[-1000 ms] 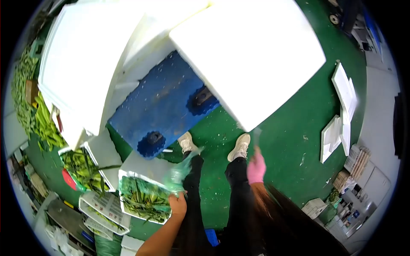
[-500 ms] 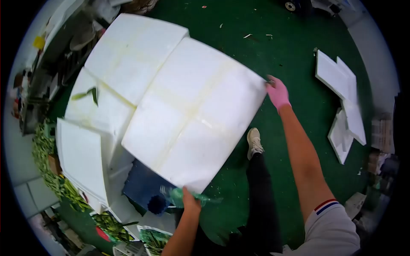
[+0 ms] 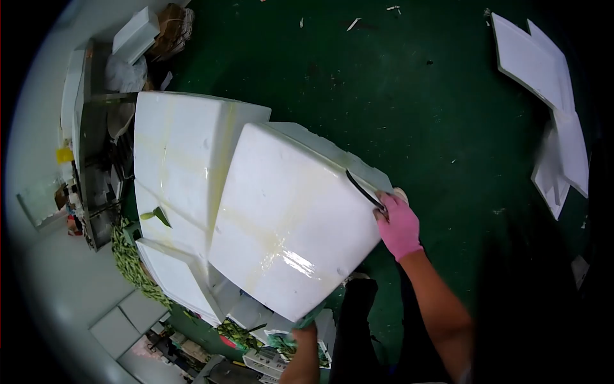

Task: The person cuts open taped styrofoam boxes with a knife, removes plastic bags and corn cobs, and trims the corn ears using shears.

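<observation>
A large white foam box (image 3: 281,224) with crossed strips of clear yellowish tape fills the middle of the head view. At its right edge is my right hand (image 3: 400,230) in a pink glove, fingers closed on a slim black curved tool (image 3: 363,189) lying along the box's edge. Whether those fingers also grip the box I cannot tell. My left hand (image 3: 305,336) is at the box's lower corner, closed around green plastic film (image 3: 311,315); its fingertips are partly hidden.
Another taped foam box (image 3: 176,141) stands at the left, with a green leaf (image 3: 157,216) on a box below it. Green vegetables (image 3: 137,265) lie at lower left. White foam panels (image 3: 531,61) rest on the green floor (image 3: 422,115) at right. A shelf (image 3: 96,153) stands far left.
The large foam box has tilted, and its far side now shows. My right hand has moved down along its edge, and the black tool has come into sight. The view has shifted.
</observation>
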{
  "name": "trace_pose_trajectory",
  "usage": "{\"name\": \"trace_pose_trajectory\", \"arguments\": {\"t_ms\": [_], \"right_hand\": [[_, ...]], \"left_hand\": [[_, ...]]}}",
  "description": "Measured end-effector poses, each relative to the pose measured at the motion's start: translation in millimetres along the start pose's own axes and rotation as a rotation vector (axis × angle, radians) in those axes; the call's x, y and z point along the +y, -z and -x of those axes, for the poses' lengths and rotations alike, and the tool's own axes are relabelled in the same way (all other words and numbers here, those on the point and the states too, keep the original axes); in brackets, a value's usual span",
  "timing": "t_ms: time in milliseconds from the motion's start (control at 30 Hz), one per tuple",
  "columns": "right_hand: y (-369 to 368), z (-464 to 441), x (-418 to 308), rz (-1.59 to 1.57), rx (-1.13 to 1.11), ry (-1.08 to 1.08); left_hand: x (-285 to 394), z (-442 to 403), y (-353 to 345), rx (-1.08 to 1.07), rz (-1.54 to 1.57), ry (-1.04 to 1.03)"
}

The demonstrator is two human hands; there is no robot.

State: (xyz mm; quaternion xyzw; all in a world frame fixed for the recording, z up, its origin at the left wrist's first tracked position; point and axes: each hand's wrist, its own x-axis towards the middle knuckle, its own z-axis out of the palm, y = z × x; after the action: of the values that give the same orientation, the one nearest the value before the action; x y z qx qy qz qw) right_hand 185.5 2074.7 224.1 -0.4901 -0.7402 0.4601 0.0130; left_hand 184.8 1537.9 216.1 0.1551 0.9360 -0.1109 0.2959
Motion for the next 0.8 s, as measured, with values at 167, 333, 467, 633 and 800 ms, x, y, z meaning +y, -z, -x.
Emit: {"name": "trace_pose_trajectory", "arguments": {"t_ms": [167,333,467,633,800], "right_hand": [[52,-63,2,-0.017,-0.36,-0.1],[25,-171,-20,-0.032,-0.14,0.027],[-40,-212,-58,-0.349,-0.404,0.123],[-62,-227,-83,-0.494,-0.552,0.069],[-82,-232,-89,-0.586,-0.57,-0.016]], "left_hand": [[98,-62,-5,0.037,1.72,0.671],[126,-80,6,0.035,2.139,0.811],[157,-72,1,0.068,2.528,0.889],[182,-72,8,0.05,2.429,0.924],[183,-75,2,0.124,2.37,1.078]]}}
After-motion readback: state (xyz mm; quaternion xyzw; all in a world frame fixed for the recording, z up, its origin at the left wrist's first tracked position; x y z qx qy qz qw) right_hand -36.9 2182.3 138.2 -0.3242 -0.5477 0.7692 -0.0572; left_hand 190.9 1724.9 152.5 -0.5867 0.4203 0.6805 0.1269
